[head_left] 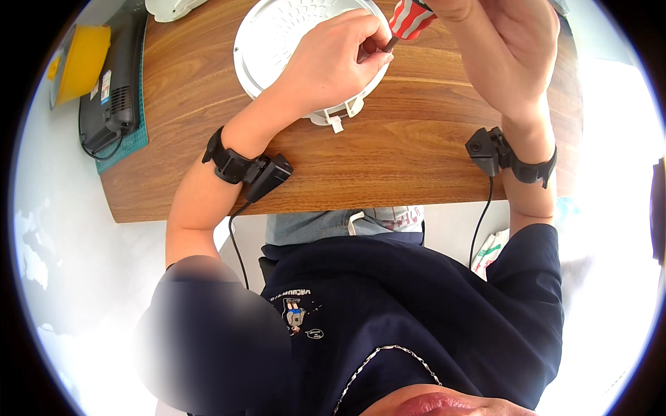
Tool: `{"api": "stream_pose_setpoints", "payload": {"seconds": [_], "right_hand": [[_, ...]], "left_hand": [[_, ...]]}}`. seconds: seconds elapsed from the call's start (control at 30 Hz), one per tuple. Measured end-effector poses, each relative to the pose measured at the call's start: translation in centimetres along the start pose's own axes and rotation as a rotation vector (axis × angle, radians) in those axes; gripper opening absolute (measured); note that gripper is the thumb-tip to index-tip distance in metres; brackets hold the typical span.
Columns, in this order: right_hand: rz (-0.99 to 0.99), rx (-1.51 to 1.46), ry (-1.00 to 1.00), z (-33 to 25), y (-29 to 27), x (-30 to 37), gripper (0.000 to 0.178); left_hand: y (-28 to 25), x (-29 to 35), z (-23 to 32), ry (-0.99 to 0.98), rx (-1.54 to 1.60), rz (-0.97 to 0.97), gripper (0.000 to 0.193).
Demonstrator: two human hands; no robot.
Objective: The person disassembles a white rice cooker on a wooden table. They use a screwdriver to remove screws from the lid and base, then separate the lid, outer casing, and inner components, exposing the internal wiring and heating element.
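My left hand reaches over a round white plastic housing with rows of small slots or dimples on its inner face. Its thumb and fingers are pinched together at the shaft end of a screwdriver; whether a small part is also between them is hidden. The screwdriver has a red and white striped handle and slants down toward the left. My right hand grips the handle's upper end, partly cut off by the top edge. White tabs stick out from the housing's near rim, below my left wrist.
The wooden table curves toward me. At its left a black device with a cord lies on a green mat, beside a yellow round object. Another white part sits at the top edge. Wrist-worn devices trail cables.
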State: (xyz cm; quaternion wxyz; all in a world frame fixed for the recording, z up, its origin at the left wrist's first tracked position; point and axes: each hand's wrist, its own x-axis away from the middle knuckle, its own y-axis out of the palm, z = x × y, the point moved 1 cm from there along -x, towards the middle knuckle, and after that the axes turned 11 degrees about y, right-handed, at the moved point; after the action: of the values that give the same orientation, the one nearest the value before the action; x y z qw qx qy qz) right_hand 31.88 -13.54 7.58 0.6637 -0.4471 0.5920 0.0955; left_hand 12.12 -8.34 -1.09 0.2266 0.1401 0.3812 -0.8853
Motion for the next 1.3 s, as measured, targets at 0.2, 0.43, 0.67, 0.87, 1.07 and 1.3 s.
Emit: {"api": "stream_pose_setpoints", "payload": {"seconds": [0.2,0.43,0.67,0.87,1.07,1.3], "right_hand": [[0.02,-0.544,0.269,-3.2,1.1,0.0,0.056],[-0.046,-0.674,0.307,-2.3,1.4,0.9,0.047],[-0.147,-0.288,0.35,-1.5,-1.1,0.6,0.048],[0.061,-0.479,0.448,-1.5,0.5,1.6,0.051],[-0.088,-0.295,0.362,-2.6,-0.9,0.2,0.057],[0.01,-0.318,0.383,-3.6,-0.2,0.0,0.056]], "left_hand": [[0.4,0.1,-0.4,-0.034,-0.066,-0.026,0.016],[-0.7,-1.1,1.8,-0.087,-0.014,-0.032,0.017],[-0.4,-0.7,0.7,-0.02,-0.058,-0.063,0.018],[-0.6,-0.8,0.8,0.032,-0.035,-0.04,0.021],[0.1,-0.3,-0.1,0.066,-0.066,-0.014,0.024],[0.6,-0.6,-0.3,0.104,-0.024,0.076,0.023]]}}
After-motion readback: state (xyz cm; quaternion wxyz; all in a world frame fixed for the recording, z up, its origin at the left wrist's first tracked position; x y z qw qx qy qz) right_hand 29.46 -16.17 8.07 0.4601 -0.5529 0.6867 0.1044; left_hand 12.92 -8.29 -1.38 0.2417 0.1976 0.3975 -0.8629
